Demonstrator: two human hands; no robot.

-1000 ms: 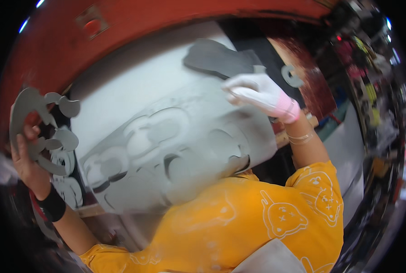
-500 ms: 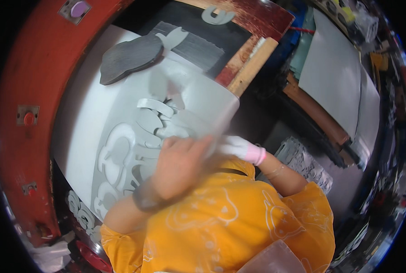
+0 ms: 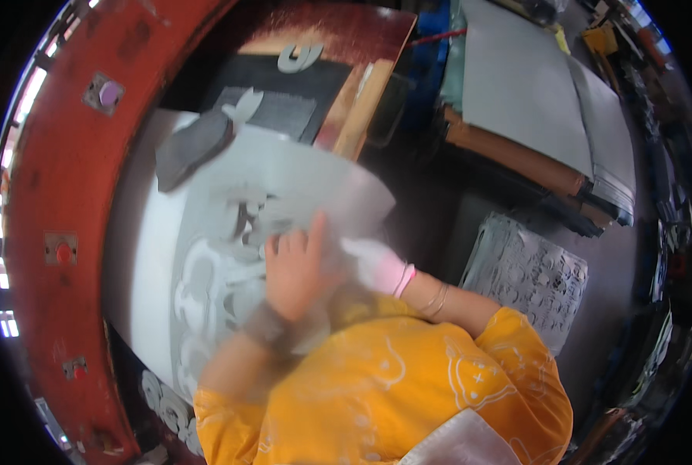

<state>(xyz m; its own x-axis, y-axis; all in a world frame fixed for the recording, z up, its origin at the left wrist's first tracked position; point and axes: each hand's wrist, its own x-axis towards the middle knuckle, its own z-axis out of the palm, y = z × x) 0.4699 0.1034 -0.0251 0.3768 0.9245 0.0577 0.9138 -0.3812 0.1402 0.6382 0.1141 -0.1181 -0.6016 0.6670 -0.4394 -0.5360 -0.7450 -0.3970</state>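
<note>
A thin grey sheet (image 3: 338,174), foam-like and blurred, lies over the white board with its near right corner raised. My left hand (image 3: 293,267), bare with a dark wristband, rests palm down on its near part, fingers apart and the index stretched forward. Just right of it, my right hand (image 3: 378,265) wears a white glove with a pink cuff. It closes on the sheet's near edge, though its fingertips are smeared. Left of my hands are cut outlines (image 3: 198,283) in the grey sheet, and beyond my left fingers a dark gap with loose cut pieces (image 3: 246,217).
A dark grey slab (image 3: 193,149) sits at the white board's (image 3: 153,256) far end. The red machine frame (image 3: 39,194) with buttons stands along the left. Stacked grey sheets (image 3: 528,93) lie at the far right, a pile of cut-out sheets (image 3: 528,275) nearer. A curved grey piece (image 3: 298,58) rests at the back.
The view has shifted, so the bench appears lower and further left. My hands have moved apart, the left off the right. The grey sheet's raised part has come down flatter.
</note>
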